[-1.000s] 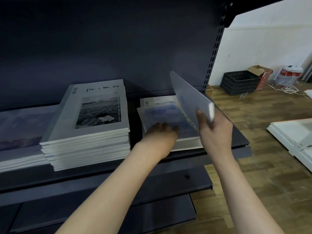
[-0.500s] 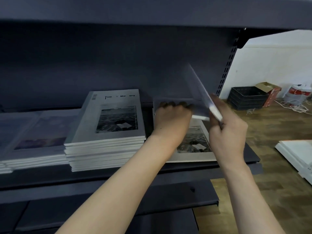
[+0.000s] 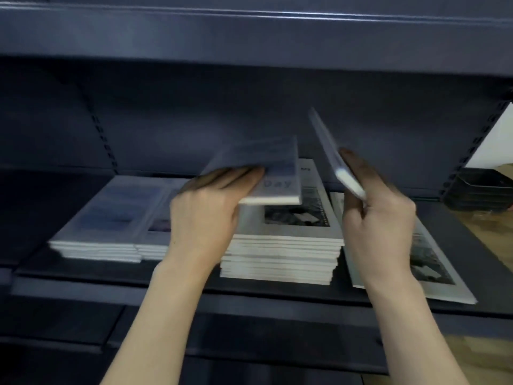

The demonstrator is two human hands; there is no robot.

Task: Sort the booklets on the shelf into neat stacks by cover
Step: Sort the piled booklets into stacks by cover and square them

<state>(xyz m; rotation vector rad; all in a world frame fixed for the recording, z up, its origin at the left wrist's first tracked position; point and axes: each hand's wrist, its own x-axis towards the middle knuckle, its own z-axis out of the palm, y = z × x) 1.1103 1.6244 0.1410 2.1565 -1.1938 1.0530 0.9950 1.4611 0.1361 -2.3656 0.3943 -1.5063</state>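
My left hand grips a blue-covered booklet marked "Day", held flat in the air above the tall stack of black-and-white photo booklets. My right hand holds a second booklet tilted steeply on edge, to the right of that stack. Under my right hand a single photo-cover booklet lies flat on the shelf. A lower stack of blue-covered booklets sits at the left, with another short pile tucked against it behind my left hand.
The dark metal shelf has a board above it and a perforated upright at the right. A black crate stands on the wooden floor beyond. Lower shelf boards jut out below.
My left hand lifted the blue booklet off the right pile and carried it left over the tall stack. The view swung left. My right hand keeps its tilted booklet.
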